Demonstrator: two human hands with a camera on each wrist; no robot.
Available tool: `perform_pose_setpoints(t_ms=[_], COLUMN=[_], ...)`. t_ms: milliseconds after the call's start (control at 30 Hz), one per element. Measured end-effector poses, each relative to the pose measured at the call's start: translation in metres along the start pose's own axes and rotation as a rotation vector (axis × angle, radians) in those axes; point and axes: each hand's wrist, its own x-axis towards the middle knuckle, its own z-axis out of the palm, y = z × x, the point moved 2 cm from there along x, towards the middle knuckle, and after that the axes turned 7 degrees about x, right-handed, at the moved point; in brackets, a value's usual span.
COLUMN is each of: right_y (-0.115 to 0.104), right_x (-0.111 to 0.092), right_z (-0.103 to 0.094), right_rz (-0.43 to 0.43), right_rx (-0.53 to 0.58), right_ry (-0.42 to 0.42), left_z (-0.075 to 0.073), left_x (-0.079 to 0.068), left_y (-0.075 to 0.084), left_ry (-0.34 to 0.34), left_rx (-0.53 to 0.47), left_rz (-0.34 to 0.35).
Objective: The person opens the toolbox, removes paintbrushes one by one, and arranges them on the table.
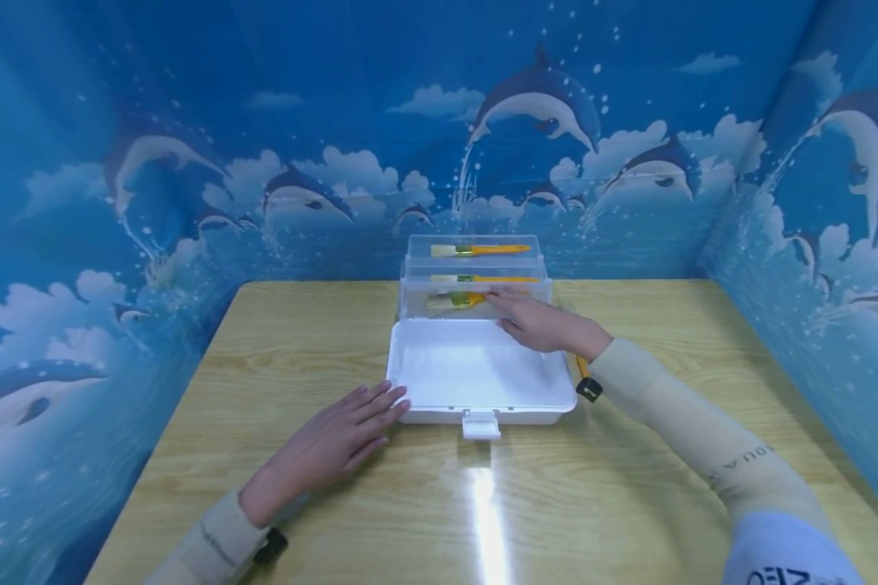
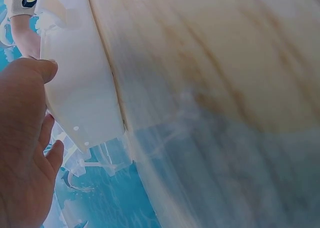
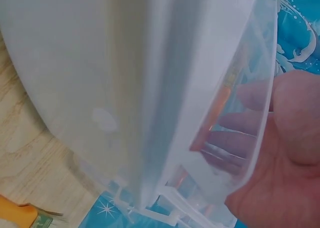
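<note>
A white storage box [image 1: 483, 418] stands with its lid up and its clear stepped trays [image 1: 419, 307] raised at the back. Yellow-handled paintbrushes lie in them: one in the top tray [image 1: 512, 250], one in the middle [image 1: 508, 279], and a wider paintbrush [image 1: 454, 301] in the lowest. My right hand [image 1: 537, 321] reaches into that lowest tray, its extended fingers at the wide brush's handle, the thumb apart. Through the clear wall the right wrist view shows those fingers [image 3: 232, 138] beside the orange handle [image 3: 217, 107]. My left hand [image 1: 340, 435] touches the box's front left corner with straight fingers.
Another orange-handled brush [image 1: 582, 367] lies on the wooden table [image 1: 300, 341] right of the box, partly hidden by the right forearm. A latch [image 1: 480, 424] hangs at the box's front. Blue dolphin-print curtains [image 1: 336, 97] enclose the table's back and sides.
</note>
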Motion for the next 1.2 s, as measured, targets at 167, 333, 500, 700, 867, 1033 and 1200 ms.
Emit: perform_pose_setpoints(t_ms=[167, 333, 500, 700, 867, 1033, 1200], right_y=[-0.003, -0.007, -0.011, -0.016, -0.017, -0.017, -0.017], right_x=[-0.001, -0.002, -0.002, -0.002, 0.000, 0.004, 0.006], right_z=[-0.001, -0.003, -0.003, -0.004, -0.004, -0.004, -0.005], right_rz=[0.003, 0.007, 0.008, -0.006, -0.016, -0.026, -0.025], right_rx=[-0.034, -0.073, -0.122, -0.191, -0.221, -0.235, -0.221], right_ry=[0.002, 0.015, 0.041, 0.095, 0.107, 0.109, 0.118], left_z=[0.000, 0.001, 0.001, -0.001, -0.002, -0.001, 0.000], left_x=[0.000, 0.000, 0.000, 0.001, 0.001, 0.001, 0.000], left_y=[-0.001, -0.001, -0.001, -0.001, 0.000, -0.001, -0.001], left_ry=[0.006, 0.013, 0.002, -0.031, -0.041, -0.009, 0.047], left_rx=[-0.003, -0.007, -0.013, -0.023, -0.024, -0.024, -0.022], left_rz=[0.001, 0.000, -0.004, -0.016, -0.018, -0.005, 0.015])
